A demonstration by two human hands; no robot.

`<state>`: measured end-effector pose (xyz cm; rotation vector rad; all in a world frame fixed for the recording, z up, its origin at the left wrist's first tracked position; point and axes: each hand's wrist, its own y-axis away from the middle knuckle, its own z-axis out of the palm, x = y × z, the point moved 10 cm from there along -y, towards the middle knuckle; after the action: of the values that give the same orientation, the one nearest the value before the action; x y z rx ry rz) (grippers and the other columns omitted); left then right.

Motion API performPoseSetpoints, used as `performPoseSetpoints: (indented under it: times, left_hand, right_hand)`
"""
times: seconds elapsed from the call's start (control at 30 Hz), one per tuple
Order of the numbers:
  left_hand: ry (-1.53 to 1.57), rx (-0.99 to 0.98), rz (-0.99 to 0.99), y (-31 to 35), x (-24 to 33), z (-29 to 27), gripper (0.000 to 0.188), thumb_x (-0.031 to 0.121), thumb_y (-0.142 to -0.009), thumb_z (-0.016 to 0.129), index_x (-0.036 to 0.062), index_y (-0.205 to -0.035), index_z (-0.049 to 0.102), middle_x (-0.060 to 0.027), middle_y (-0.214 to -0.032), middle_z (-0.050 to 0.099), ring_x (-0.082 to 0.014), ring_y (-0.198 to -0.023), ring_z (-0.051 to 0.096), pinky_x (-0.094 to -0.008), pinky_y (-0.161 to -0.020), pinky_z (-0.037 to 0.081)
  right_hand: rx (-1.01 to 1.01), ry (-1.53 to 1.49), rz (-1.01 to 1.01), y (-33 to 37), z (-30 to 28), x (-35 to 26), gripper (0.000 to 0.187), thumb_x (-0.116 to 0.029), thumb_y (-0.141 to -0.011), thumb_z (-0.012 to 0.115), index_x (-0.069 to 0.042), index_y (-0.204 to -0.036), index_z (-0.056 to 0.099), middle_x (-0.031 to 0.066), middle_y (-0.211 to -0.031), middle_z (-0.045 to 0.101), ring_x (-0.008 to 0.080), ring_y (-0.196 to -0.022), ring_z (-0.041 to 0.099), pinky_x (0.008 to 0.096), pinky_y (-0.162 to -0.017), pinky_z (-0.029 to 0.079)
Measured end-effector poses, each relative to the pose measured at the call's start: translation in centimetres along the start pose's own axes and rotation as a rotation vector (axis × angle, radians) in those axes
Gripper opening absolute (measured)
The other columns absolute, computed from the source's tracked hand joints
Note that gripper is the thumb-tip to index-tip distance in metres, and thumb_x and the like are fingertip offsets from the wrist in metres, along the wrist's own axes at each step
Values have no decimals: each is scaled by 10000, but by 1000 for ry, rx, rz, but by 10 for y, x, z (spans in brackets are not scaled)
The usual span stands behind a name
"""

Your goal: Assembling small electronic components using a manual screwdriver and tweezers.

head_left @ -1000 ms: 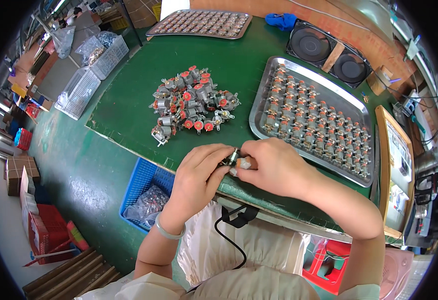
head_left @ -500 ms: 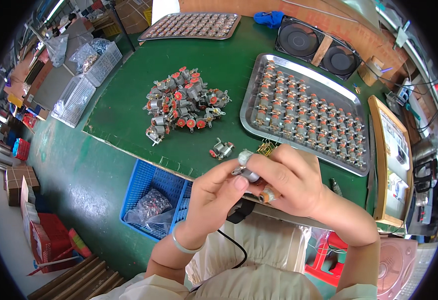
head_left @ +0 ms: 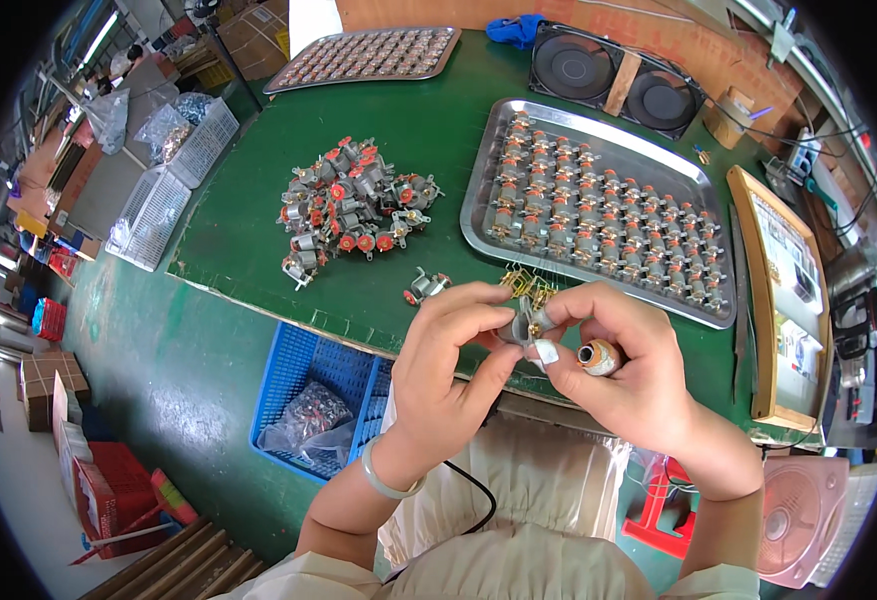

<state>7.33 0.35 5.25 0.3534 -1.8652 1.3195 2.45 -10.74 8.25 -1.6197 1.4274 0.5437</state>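
Between the fingertips of my left hand (head_left: pixel 443 365) and my right hand (head_left: pixel 628 365) is a small silver metal part (head_left: pixel 526 322), held above the table's near edge. Both hands are closed on it. White tape wraps my right thumb's tip. Tucked in the curled fingers of my right hand is also a short orange-brown tube (head_left: pixel 599 357) with an open end. Just beyond my fingers lie several brass-coloured clips (head_left: pixel 528 281). A loose metal part with a red end (head_left: pixel 425 286) rests on the green table (head_left: pixel 378 310), left of the clips.
A heap of similar metal parts (head_left: pixel 353 205) sits at the left. Rows of them fill a steel tray (head_left: pixel 478 200) at the right; another tray (head_left: pixel 358 60) lies farther back. Two black fans (head_left: pixel 613 80) and a wooden frame (head_left: pixel 783 300) border the table. Below stands a blue basket (head_left: pixel 283 375).
My hands have spread a little apart and turned the metal part, which now stands more upright between the fingertips. The tube has tilted to show its open end. The view has shifted slightly.
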Motion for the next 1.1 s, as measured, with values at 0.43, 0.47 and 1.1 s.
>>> performPoseSetpoints:
  times: [0.43,0.47,1.1]
  left_hand:
    - [266,-97,-200,3,-12,16,247,10,-806,590,-24,-1046,542,-133,-946,579,-180,-790,566,-274,-694,479]
    - [158,-102,-150,1,-7,15,247,-9,-793,590,-28,-1035,543,-139,-947,578,-193,-796,571,-283,-695,481]
    - [577,-21,-543,13,-55,12,214,74,-894,490,19,-1085,411,-154,-1012,595,-151,-841,578,-268,-719,475]
  right_hand:
    - [109,441,-405,9,-6,-32,322,37,-591,624,-10,-898,545,100,-801,519,231,-584,552,333,-475,445]
    - [110,441,-405,10,-4,-32,322,37,-591,624,-10,-898,545,100,-801,519,231,-584,552,333,-475,445]
    - [80,244,111,19,-46,65,355,27,-685,624,-8,-1025,528,90,-825,581,198,-711,592,291,-643,471]
